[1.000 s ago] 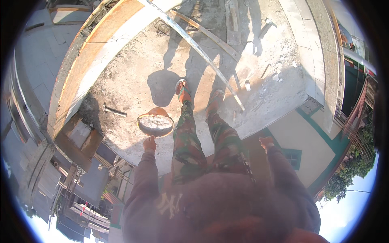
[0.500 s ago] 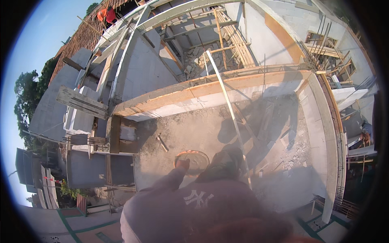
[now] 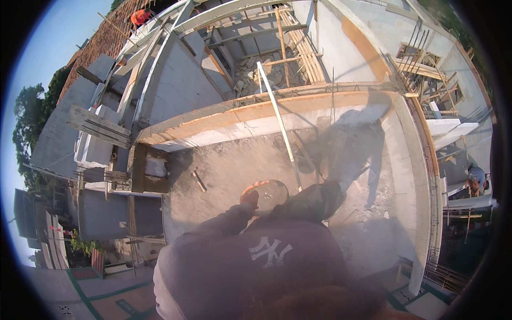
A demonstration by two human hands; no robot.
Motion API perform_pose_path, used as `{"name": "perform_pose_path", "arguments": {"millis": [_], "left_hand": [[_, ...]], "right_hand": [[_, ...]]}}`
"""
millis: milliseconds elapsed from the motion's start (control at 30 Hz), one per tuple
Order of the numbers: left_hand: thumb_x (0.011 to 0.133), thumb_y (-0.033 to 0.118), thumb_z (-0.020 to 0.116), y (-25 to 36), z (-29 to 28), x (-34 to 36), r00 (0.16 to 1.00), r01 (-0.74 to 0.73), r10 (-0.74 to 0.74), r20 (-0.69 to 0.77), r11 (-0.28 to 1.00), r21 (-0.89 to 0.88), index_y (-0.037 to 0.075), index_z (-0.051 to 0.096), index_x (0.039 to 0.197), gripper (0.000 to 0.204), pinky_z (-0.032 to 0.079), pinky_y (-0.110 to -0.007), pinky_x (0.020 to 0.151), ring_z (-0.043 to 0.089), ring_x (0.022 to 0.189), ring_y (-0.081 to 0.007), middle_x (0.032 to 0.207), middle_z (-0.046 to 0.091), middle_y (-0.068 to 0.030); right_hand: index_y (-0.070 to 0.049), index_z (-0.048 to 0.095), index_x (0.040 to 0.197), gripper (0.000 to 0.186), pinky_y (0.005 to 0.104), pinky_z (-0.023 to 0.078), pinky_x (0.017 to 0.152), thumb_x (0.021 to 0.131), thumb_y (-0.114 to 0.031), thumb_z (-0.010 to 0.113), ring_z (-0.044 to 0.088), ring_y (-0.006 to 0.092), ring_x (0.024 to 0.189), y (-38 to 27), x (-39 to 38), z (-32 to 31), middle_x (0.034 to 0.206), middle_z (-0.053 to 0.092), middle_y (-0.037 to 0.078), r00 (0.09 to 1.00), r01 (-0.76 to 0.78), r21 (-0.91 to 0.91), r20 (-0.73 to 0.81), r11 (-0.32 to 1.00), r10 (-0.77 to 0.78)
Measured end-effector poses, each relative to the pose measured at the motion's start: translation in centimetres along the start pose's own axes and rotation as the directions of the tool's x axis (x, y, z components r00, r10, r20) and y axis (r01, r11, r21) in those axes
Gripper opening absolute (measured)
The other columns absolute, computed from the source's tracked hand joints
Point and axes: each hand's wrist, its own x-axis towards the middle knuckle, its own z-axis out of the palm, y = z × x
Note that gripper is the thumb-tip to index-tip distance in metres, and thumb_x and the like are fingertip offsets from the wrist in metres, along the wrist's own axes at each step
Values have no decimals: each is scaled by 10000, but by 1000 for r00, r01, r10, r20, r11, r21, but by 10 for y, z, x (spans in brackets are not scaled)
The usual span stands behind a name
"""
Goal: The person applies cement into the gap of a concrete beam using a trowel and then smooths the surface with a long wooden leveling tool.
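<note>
Reaching forward over the dusty floor, my left hand (image 3: 249,199) is closed at the left rim of a round, shallow basin (image 3: 265,183) with an orange-brown edge. My sleeve and leg cover the near part of the basin, so its contents are hard to make out. On the floor to the left lies a hammer-like tool (image 3: 199,180). My right hand does not show. A long pale pole (image 3: 278,120) slants beyond the basin, its lower end near my knee.
A low wall with an orange-brown beam (image 3: 250,110) crosses ahead. Another wall (image 3: 408,144) bounds the right, with broken rubble (image 3: 368,200) beside it. Rebar (image 3: 416,48) sticks up at the far right. One person (image 3: 141,17) is far left, another (image 3: 476,180) far right.
My left hand and the basin have moved right and a little forward over the floor. My leg has shifted right, and the view has turned slightly.
</note>
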Motion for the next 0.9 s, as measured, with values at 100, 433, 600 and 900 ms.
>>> {"name": "perform_pose_path", "arguments": {"millis": [100, 433, 600, 900], "left_hand": [[757, 198, 898, 38, -6, 10, 1000, -7, 7, 12, 1000, 25, 99, 611, 1289, 612, 552, -404, 872, 723, 1064, -257, 1183, 704, -102], [730, 168, 905, 144, -55, 38, 979, 136, -134, 151, 991, -3, 99, 614, 1270, 618, 548, -379, 876, 702, 1143, -223, 1205, 710, -50], [899, 311, 709, 145, -114, 44, 675, 478, -511, 532, -246, -843, 99, 622, 1288, 451, 515, -447, 812, 626, 791, -240, 1116, 699, -31], [928, 295, 614, 372, -295, 97, 817, 231, -470, 334, -265, -936, -50, 580, 1291, 502, 442, -388, 662, 311, 482, -95, 620, 338, 42]], "right_hand": [[-177, 454, 1516, 680, 570, 388, 1104, 967, -554, 591, 420, 336, 1454, -9, 11, -30, 1582, 428, 79, 1000, -29, 180, 2, 983, 29], [-167, 434, 1523, 659, 574, 383, 1092, 996, -547, 546, 427, 349, 1450, -67, 72, -186, 1646, 367, 109, 987, -159, 399, 81, 903, 138], [-149, 574, 1307, 436, 478, 502, 734, 986, -441, 618, 666, 258, 896, -213, 56, -168, 1207, 684, 118, 994, 91, 403, -97, 911, -57], [-143, 600, 1241, 369, 527, 526, 719, 997, -420, 620, 673, 333, 855, -282, 47, -170, 1108, 685, 147, 992, 33, 279, -122, 960, 1]]}}
